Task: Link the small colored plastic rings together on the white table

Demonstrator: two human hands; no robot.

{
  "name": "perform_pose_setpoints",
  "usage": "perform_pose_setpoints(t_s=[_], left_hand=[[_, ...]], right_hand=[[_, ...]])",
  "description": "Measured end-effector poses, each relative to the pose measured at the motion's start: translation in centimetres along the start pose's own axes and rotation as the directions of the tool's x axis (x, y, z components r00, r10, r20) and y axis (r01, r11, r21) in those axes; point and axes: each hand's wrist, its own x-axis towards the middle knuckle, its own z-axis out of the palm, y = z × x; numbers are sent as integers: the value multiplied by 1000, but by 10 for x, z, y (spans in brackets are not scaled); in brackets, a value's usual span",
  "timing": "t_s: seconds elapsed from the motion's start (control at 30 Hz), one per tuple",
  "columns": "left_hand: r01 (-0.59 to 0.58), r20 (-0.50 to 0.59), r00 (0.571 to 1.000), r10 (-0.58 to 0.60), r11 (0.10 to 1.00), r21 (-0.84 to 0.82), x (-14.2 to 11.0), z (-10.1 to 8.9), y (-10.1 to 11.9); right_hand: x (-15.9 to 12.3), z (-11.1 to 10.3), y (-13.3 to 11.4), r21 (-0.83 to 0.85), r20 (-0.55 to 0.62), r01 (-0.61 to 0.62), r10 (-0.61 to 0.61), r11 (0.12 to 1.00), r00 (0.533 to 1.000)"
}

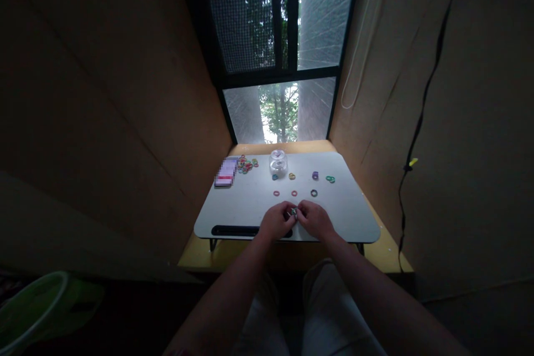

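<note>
My left hand (276,221) and my right hand (316,218) meet at the near edge of a white lap table (233,206). Between their fingertips is a small greenish hair tie (294,212), partly hidden by the fingers. Just beyond lie a pink hair tie (276,193), an orange-pink hair tie (294,193) and a dark one (314,193). Farther back are blue (275,177), yellow (292,176), purple (315,176) and green hair ties (330,179). A mixed pile of hair ties (247,165) sits at the back left.
Behind the blue and yellow ties stands a clear jar (278,163). A pixelated flat object (226,172) lies at the left edge. The table has a black slot (233,231) in front. Walls flank both sides, a cord (425,83) hangs right, and a green bin (41,311) is lower left.
</note>
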Motion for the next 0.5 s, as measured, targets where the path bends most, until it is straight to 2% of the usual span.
perform_pose_setpoints(t_s=[0.33, 0.5], left_hand=[[22, -42, 999, -20, 998, 55, 2, 2, -3], [34, -62, 998, -32, 999, 30, 2, 2, -3]], right_hand=[[0, 0, -1, -36, -16, -3, 2, 999, 1000], [0, 0, -1, -38, -17, 4, -4, 999, 1000]])
